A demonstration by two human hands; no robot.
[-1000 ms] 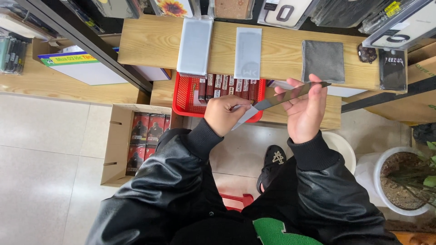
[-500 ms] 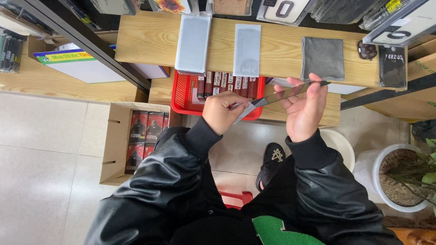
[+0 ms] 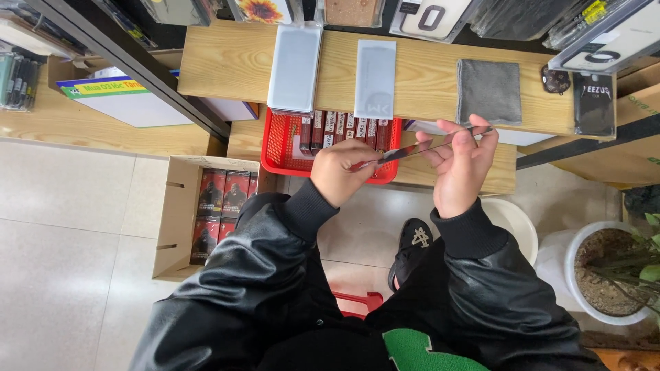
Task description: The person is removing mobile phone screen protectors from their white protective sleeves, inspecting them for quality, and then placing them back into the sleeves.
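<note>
My left hand [image 3: 342, 172] and my right hand [image 3: 461, 167] hold a thin flat glass-like sheet [image 3: 425, 145] edge-on between them, in front of a wooden shelf [image 3: 419, 79]. The left hand pinches its near-left end, the right hand's fingers grip its far-right end. On the shelf lie two pale rectangular sheets [image 3: 295, 67] [image 3: 375, 77], a grey cloth [image 3: 489, 91] and a small black packet [image 3: 593, 103]. Below the shelf a red basket [image 3: 283, 145] holds several dark red boxes.
A cardboard box [image 3: 176, 213] of dark packages stands on the tiled floor at left. A white bucket [image 3: 514, 220] and a white plant pot [image 3: 601, 275] stand at right. A red stool [image 3: 357, 301] shows between my legs. A dark metal rack post [image 3: 137, 69] crosses upper left.
Both hands and the sheet have shifted slightly up towards the shelf; the sheet's tilt is a little flatter. Grip unchanged.
</note>
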